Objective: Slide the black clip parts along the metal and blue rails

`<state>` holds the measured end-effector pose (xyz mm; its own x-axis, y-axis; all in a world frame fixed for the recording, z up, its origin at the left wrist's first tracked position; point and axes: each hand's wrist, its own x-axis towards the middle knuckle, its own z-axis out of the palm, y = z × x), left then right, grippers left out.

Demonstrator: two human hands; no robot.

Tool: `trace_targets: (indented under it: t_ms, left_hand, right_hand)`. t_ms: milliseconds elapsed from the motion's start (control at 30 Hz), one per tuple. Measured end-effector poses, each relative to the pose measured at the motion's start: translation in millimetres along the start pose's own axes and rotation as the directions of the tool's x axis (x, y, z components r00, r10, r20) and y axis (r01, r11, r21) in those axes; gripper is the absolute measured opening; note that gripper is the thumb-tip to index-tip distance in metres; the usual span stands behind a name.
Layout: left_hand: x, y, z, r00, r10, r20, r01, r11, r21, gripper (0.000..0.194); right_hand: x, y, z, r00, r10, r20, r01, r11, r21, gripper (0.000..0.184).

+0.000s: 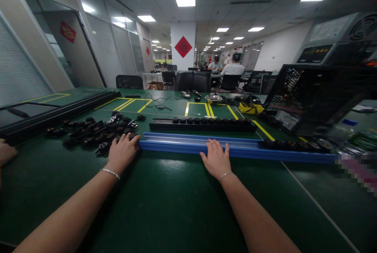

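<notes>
While the blue rail (244, 153) runs crosswise, right hand (217, 159) lies spread, left hand (121, 152) unclear.

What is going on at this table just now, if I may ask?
A person's right hand rests on a blue channel, fingers spread. Their left hand is beside loose black parts, near the channel's left end; whether it grips one is unclear. A row of black pieces sits toward the channel's right end, and a black channel with another row lies behind.
</notes>
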<state>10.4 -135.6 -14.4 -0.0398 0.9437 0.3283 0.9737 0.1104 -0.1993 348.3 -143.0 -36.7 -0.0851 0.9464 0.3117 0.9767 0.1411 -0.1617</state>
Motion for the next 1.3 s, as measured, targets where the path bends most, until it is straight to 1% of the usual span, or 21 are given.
trace_targets:
  t_ms: [133, 233, 300, 367, 400, 433, 533, 600, 700, 800, 933, 1033, 1167, 1300]
  left_hand:
    - [-1.3, 2.5, 3.2, 1.0, -0.002, 0.014, 0.002, 1.0, 0.022, 0.045]
    - [-1.3, 0.0, 9.0, 1.0, 0.007, -0.008, -0.007, 0.999, 0.043, 0.047]
    - [-0.2, -6.5, 10.8, 0.999, -0.038, -0.01, 0.038, 0.999, 0.036, 0.047]
    - [1.7, -17.0, 9.9, 0.994, -0.109, -0.006, 0.109, 0.994, 0.016, 0.047]
    - [2.8, -23.0, 8.9, 0.992, -0.123, -0.007, 0.123, 0.992, 0.003, 0.047]
    - [3.9, -28.7, 8.1, 0.993, -0.114, -0.019, 0.113, 0.993, -0.014, 0.047]
    - [6.2, -40.0, 9.9, 0.999, -0.022, -0.027, 0.02, 0.998, -0.066, 0.046]
    - [6.8, -41.5, 16.0, 1.0, 0.009, 0.009, -0.008, 0.995, -0.095, 0.046]
    - [7.4, -38.5, 27.5, 0.997, 0.011, 0.076, -0.001, 0.993, -0.121, 0.046]
    - [9.3, -36.6, 34.1, 0.996, 0.019, 0.083, -0.011, 0.995, -0.102, 0.045]
    - [13.6, -41.3, 32.5, 0.998, 0.047, 0.05, -0.046, 0.998, -0.032, 0.043]
    - [18.1, -47.3, 28.7, 0.997, 0.045, 0.065, -0.043, 0.999, -0.021, 0.041]
    - [29.4, -53.0, 27.0, 0.992, 0.037, 0.117, -0.027, 0.996, -0.082, 0.038]
    - [42.3, -54.1, 31.5, 0.975, 0.01, 0.223, 0.019, 0.992, -0.128, 0.037]
  right_hand:
    - [0.4, -0.2, 0.2, 1.0, 0.002, -0.01, -0.002, 1.0, 0.002, 0.043]
    - [0.3, -0.4, -0.4, 1.0, 0.004, -0.013, -0.004, 1.0, 0.001, 0.043]
    - [0.2, -0.9, -1.1, 1.0, 0.004, -0.008, -0.004, 1.0, -0.001, 0.042]
    - [0.1, -1.7, -1.9, 1.0, 0.005, 0.0, -0.005, 1.0, -0.007, 0.042]
    - [0.2, -2.0, -2.2, 1.0, 0.006, 0.004, -0.006, 1.0, -0.012, 0.042]
    - [0.2, -2.3, -2.4, 1.0, 0.009, 0.007, -0.009, 1.0, -0.017, 0.043]
    - [0.4, -2.3, -2.1, 1.0, 0.019, 0.015, -0.018, 1.0, -0.023, 0.044]
    - [0.2, -1.5, -1.5, 1.0, 0.017, 0.022, -0.016, 1.0, -0.02, 0.045]
    - [-0.4, -0.1, -0.7, 1.0, 0.007, 0.014, -0.006, 1.0, -0.022, 0.046]
    - [-1.0, 0.9, -0.6, 1.0, -0.002, 0.006, 0.002, 0.999, -0.038, 0.047]
    - [-1.3, 1.0, -1.4, 1.0, -0.002, 0.014, 0.002, 0.999, -0.046, 0.048]
    - [-1.5, 0.5, -1.7, 1.0, 0.001, 0.013, -0.001, 0.999, -0.032, 0.048]
    - [-1.3, 0.3, -1.5, 1.0, -0.007, 0.002, 0.007, 1.0, -0.024, 0.048]
    - [-1.1, 1.2, -1.2, 1.0, -0.004, 0.007, 0.004, 1.0, -0.02, 0.047]
